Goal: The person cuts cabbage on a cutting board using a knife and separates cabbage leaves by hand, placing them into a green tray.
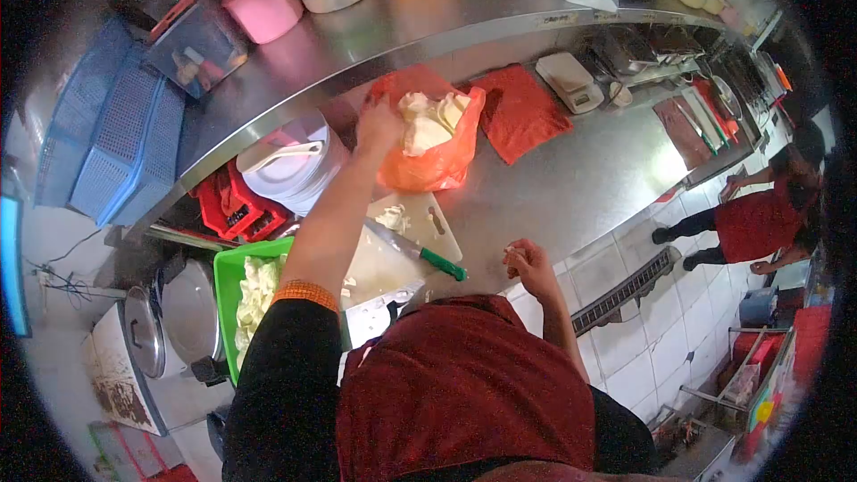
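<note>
My left hand (380,128) reaches forward to the side of an orange-red plastic bag (437,171), its fingers closed on the bag's edge. Inside the bag lie large pale chunks (428,125) that look like cabbage. My right hand (528,266) hangs in the air beyond the counter's near edge, fingers curled in, with nothing visible in them. A knife with a green handle (442,263) rests on a white cutting board (379,259), near some chopped pale bits (393,217). Left of the board, a green tray (225,281) holds chopped pale pieces, partly hidden behind my left arm.
Stacked white plates (308,165) and a red basket (234,205) stand at the left. A red cloth (522,112) and a white kitchen scale (569,82) lie farther back. A steel shelf (357,31) overhangs the counter. Another person (759,214) stands at the right.
</note>
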`<state>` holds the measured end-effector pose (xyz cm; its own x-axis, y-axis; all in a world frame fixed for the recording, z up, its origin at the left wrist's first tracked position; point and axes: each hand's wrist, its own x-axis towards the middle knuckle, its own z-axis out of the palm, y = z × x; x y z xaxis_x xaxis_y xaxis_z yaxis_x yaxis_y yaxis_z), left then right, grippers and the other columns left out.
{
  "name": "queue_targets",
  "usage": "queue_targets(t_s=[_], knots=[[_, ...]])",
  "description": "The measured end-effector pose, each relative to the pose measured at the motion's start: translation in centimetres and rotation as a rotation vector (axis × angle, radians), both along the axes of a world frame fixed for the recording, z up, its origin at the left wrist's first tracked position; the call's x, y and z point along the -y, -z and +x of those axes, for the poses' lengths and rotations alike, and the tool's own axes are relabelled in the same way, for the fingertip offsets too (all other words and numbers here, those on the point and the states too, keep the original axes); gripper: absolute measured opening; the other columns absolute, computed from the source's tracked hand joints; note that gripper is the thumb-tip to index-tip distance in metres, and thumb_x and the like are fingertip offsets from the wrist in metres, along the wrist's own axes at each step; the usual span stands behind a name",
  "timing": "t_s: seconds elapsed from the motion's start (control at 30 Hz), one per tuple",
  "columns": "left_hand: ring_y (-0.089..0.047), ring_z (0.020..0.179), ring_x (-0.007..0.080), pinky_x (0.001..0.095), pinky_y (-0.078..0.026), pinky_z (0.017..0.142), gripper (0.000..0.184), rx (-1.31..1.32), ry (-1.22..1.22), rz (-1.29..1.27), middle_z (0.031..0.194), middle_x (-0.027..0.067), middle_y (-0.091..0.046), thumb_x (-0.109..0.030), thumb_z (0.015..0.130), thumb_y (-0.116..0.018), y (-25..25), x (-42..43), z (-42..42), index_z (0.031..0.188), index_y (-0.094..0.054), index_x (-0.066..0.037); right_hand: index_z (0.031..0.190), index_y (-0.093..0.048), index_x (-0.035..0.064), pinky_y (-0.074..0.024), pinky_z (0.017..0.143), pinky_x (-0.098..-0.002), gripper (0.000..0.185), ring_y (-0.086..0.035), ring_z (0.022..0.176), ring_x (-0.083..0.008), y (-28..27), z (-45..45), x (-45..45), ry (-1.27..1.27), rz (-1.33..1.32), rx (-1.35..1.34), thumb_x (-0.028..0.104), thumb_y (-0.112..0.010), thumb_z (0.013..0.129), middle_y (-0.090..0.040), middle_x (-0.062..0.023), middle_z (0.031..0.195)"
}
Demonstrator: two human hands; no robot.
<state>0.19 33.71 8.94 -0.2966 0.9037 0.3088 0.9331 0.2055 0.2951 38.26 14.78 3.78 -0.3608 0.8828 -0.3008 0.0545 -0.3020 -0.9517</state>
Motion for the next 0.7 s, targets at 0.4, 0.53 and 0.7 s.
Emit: queue_targets(t_s=[0.4, 0.53, 0.7], knots=[[-0.065, 0.091, 0.0355, 0.0438, -0.052, 0.085, 0.060, 0.116, 0.203, 0.440, 0.126, 0.0258, -0.052, -0.015, 0.081, -0.068, -7.0, 17.1, 0.0, 0.135, -0.044, -0.001, 0.107, -0.057, 0.0051, -0.0500, 0.061, -0.0274, 0.014, -0.059, 0.073, -0.0113, 0.5, -5.3, -3.7, -0.280, 0.189, -0.018, 0.013, -0.055, 0.095, -0.061, -0.0033, 0.082], [-0.062, 0.079, 0.0215, 0.0331, -0.050, 0.074, 0.044, 0.355, -0.249, 0.372, 0.102, 0.0184, -0.065, -0.013, 0.082, -0.070, -4.6, 30.1, -5.3, 0.121, -0.055, 0.002, 0.115, -0.054, 0.0068, -0.0520, 0.063, -0.0277, 0.020, -0.060, 0.076, -0.0123, 1.8, -6.8, -3.4, -0.465, 0.104, 0.039, 0.010, -0.053, 0.095, -0.061, -0.0038, 0.087], [-0.060, 0.101, 0.0354, 0.0442, -0.047, 0.089, 0.059, 0.096, -0.736, 0.039, 0.118, 0.0191, -0.061, -0.032, 0.082, -0.070, 5.9, 45.8, -15.0, 0.129, -0.051, -0.001, 0.126, -0.046, 0.0080, -0.0537, 0.069, -0.0285, 0.036, -0.064, 0.080, -0.0153, 5.0, -8.7, -2.6, -0.566, 0.016, 0.135, -0.003, -0.048, 0.091, -0.061, -0.0056, 0.095]])
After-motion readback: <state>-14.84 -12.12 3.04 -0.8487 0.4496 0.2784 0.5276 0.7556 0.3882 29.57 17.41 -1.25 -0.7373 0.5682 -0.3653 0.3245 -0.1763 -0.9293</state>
